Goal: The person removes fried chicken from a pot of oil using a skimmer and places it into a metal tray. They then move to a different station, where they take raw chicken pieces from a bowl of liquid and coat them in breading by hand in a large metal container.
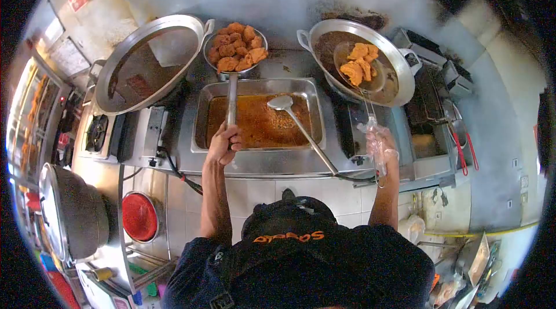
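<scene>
My left hand (225, 143), closed, grips the long metal handle of a round strainer (232, 99). Browned pieces of fried chicken (238, 48) are heaped in its bowl, between two woks. My right hand (380, 146), in a clear plastic glove, is closed around the handle of a wire skimmer (377, 80). Several lighter golden fried pieces (360, 66) lie in that skimmer, over the dark oil of the right wok (406, 82). Whether the skimmer touches the oil cannot be made out.
A steel tray (318, 100) of brownish oil sits in front of me, with a long-handled wok ladle (281, 102) leaning across it. At the left is another wok (168, 23) of dark oil. Red-handled fryer baskets (460, 150) are at the right; a large pot (81, 210) stands lower left.
</scene>
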The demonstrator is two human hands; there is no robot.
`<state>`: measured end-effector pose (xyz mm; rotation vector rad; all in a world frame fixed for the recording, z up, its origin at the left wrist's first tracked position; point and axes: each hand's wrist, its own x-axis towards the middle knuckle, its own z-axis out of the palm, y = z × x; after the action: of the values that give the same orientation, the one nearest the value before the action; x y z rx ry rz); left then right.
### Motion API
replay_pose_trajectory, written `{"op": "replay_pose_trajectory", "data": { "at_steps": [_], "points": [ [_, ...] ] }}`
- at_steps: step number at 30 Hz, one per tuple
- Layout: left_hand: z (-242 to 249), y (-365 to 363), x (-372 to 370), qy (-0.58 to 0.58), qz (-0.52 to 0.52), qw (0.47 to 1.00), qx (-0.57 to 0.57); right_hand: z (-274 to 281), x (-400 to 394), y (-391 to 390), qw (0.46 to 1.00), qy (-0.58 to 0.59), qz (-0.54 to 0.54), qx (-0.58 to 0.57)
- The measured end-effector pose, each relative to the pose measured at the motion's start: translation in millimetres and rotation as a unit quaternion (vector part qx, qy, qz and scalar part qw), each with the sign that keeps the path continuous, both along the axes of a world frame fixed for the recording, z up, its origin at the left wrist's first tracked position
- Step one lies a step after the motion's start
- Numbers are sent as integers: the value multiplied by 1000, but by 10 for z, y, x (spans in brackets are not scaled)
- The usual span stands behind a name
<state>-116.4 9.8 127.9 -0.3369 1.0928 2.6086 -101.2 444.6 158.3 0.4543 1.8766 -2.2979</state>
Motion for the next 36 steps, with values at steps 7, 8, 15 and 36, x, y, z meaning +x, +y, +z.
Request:
{"op": "replay_pose_trajectory", "data": {
  "at_steps": [7,8,15,36],
  "points": [
    [34,152,29,-11,-5,1000,-5,288,124,-172,997,33,-20,63],
    [31,221,19,-4,4,1000,8,324,140,-191,997,35,-20,71],
    [-24,590,-97,10,60,996,60,290,-12,-96,999,28,-3,18],
    [261,441,-245,41,26,994,96,986,-1407,-1055,836,129,154,511]
  ]
}}
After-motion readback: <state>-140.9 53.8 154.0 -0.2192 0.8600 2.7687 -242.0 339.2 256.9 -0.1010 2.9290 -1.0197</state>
